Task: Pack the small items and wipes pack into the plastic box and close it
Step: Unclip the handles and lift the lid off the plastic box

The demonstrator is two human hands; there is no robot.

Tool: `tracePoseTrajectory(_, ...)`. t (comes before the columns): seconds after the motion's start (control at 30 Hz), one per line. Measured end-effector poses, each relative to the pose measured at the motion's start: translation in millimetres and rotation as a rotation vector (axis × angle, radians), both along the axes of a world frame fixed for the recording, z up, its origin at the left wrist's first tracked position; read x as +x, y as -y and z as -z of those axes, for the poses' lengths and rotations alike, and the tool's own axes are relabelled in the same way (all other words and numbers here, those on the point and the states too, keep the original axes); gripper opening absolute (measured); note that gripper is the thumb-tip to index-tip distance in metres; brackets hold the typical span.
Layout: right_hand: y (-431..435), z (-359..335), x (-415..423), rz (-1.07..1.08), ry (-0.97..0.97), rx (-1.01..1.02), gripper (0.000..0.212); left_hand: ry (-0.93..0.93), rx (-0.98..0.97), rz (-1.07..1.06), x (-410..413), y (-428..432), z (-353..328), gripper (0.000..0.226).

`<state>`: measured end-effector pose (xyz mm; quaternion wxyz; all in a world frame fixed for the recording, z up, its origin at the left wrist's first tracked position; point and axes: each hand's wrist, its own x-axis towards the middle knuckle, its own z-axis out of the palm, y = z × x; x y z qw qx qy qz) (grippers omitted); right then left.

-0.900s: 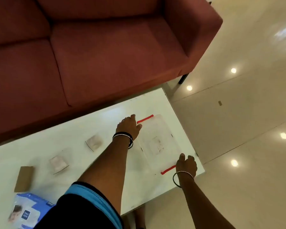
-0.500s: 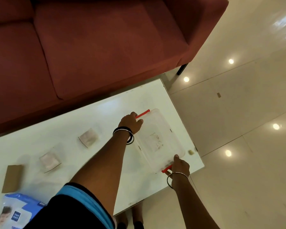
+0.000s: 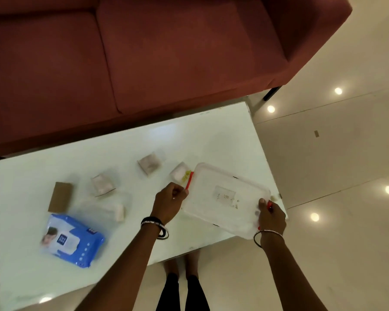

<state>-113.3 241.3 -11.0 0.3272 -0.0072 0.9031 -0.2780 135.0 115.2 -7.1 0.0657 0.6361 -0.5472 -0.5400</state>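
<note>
A clear plastic box (image 3: 226,196) with a red latch at each end hangs tilted over the right end of the white table (image 3: 222,140). My left hand (image 3: 170,199) grips its left red latch and my right hand (image 3: 271,215) grips the right one. A blue wipes pack (image 3: 71,240) lies at the near left. Three small pale pouches (image 3: 149,166) (image 3: 102,185) (image 3: 179,173) are spread across the table's middle. A brown card box (image 3: 60,196) sits left of them, and a clear pack with a white end (image 3: 112,209) lies beside the wipes.
A dark red sofa (image 3: 166,52) runs along the table's far side. Glossy tiled floor (image 3: 335,153) lies to the right, with the table's right edge close under the box. My legs (image 3: 182,288) stand at the near edge.
Both hands closed on the box's red latches, lifted it off the table's right end and brought it nearer to me. The view has swung left, showing more of the table.
</note>
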Motion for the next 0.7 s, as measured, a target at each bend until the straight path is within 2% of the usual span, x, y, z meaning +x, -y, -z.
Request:
tracePoseTrajectory(0.3,17,10,68,-0.303,-0.003,-0.068,0.032,0.119,0.019,-0.303,87,-70,17,0.027)
tracePoseTrajectory(0.7,51,61,108,-0.497,-0.032,-0.138,0.032,0.211,-0.077,-0.442,131,-75,59,0.031)
